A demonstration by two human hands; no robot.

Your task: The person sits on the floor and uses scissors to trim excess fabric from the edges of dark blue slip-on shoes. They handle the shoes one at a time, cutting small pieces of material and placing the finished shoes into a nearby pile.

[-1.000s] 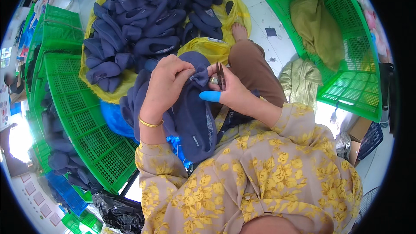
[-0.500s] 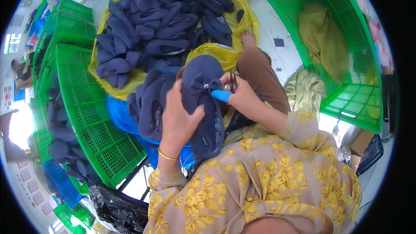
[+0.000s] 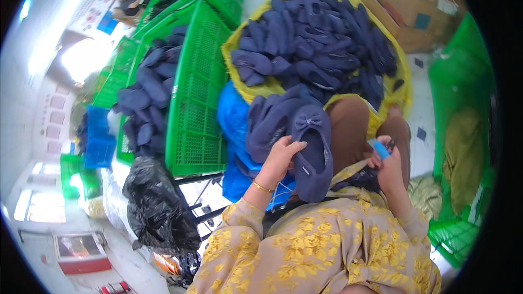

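Note:
My left hand [image 3: 279, 159] grips a navy slipper shoe [image 3: 314, 178] by its side, the thumb at the opening. The shoe lies sole down, its bow [image 3: 310, 121] at the far end and a small pale label on the insole. Beside it on the left, several more navy slipper shoes [image 3: 267, 133] are bunched together on blue plastic. My right hand [image 3: 389, 167] is closed around small dark thread snips [image 3: 390, 144], apart from the shoe on the right. A blue cover [image 3: 382, 150] wraps one of its fingers.
A yellow sack [image 3: 234, 49] heaped with navy shoes stands ahead. Green crates [image 3: 196, 98] with more shoes are on the left, above a black plastic bag [image 3: 158, 207]. Cardboard boxes [image 3: 381, 5] stand far right; a green crate [image 3: 457, 76] holds olive cloth [image 3: 463, 152]. A person [image 3: 129, 4] sits far left.
My view has swung left. My right hand, with the snips, has drawn away from the shoe's bow to the right. My left hand now holds the shoe by its side, beside the bunched shoes.

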